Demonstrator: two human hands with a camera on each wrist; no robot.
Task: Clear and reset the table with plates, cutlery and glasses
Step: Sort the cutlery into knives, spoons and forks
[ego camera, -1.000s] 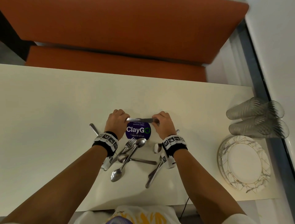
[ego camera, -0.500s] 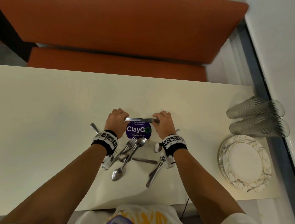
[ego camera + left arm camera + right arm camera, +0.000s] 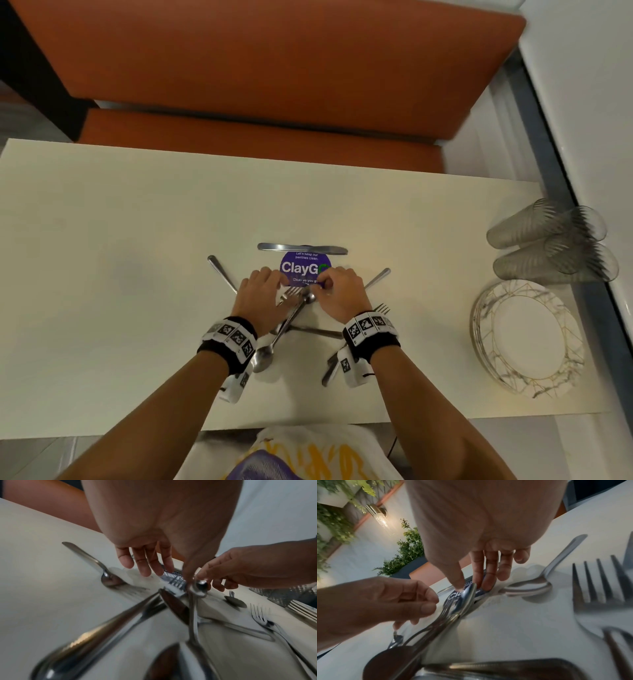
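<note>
A table knife (image 3: pixel 301 248) lies crosswise on the cream table (image 3: pixel 120 257), just beyond a purple ClayGo sticker (image 3: pixel 303 269), with no hand on it. Nearer me is a loose pile of spoons and forks (image 3: pixel 287 325). My right hand (image 3: pixel 320 286) pinches the raised handle end of a spoon (image 3: pixel 468 595) between thumb and fingers; that spoon's bowl (image 3: pixel 263 356) rests near my left wrist. My left hand (image 3: pixel 277 284) hovers beside it over a fork's tines (image 3: pixel 291 291), its fingers (image 3: pixel 145 566) hanging loose and holding nothing.
A stack of marbled white plates (image 3: pixel 479 329) sits at the table's right end, with clear ribbed glasses (image 3: pixel 548 243) lying on their sides behind it. Single spoons point outward at the left (image 3: pixel 221 274) and right (image 3: pixel 376 277). An orange bench (image 3: pixel 274 68) runs along the far side.
Both hands have let go of the knife, which stays beyond the sticker, and drawn back to the cutlery pile. My right hand has pinched the spoon's handle end.
</note>
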